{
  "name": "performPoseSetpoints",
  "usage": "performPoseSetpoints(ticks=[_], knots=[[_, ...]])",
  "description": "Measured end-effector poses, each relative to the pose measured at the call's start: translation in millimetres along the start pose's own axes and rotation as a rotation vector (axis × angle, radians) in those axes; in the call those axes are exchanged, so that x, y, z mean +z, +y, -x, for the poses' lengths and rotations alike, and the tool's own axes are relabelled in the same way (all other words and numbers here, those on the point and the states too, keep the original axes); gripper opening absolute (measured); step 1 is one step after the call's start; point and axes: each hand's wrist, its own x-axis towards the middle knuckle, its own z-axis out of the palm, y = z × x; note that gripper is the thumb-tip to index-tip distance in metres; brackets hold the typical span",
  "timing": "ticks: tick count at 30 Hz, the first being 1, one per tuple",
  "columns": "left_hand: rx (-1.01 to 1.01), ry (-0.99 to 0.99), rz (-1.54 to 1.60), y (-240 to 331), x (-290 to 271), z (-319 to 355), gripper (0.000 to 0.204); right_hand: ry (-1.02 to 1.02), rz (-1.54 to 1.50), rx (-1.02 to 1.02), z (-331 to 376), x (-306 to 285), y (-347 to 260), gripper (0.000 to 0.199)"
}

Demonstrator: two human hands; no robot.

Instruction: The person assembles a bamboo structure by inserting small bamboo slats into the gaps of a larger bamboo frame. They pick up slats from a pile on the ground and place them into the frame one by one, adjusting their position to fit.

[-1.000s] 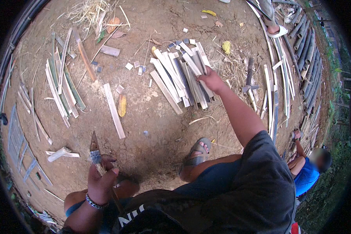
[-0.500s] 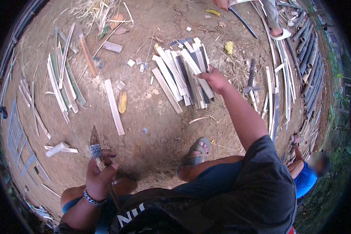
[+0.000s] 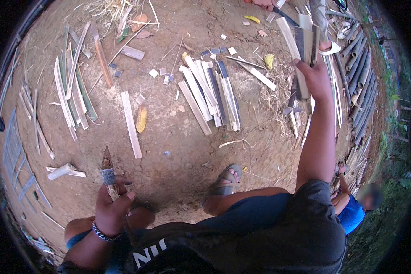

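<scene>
The right hand (image 3: pixel 316 81) is wrapped round a bunch of strips (image 3: pixel 307 45) over the far right part of the dirt ground (image 3: pixel 178 141); this looks like a carrying step, and calls for a firm hold. The strips run long ways from near to far, tops spread. The left hand (image 3: pixel 113 208) is curled round a knife (image 3: pixel 107 162) pointing forward.

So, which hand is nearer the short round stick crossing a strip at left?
Left. The left hand, holding a knife, is below and right of the stick in view; the right hand, holding strips, is far off, upper right.
</scene>
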Motion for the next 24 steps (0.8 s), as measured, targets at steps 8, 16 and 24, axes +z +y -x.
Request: performPoseSetpoints(ticks=[8,16,24], knots=[[0.021,-0.048,-0.010,2.0,2.6,-1.6,0.033,-0.293,-0.234,0.514,71.5,180.1,82.0,0.040],[0.028,-0.016,-0.029,-1.7,1.1,6.1,0.035,-0.098,0.369,0.293,99.2,235.5,86.3,0.084],[-0.016,-0.002,-0.007,1.2,-3.5,8.8,0.033,-0.183,0.521,0.442,92.1,234.8,53.9,0.115]])
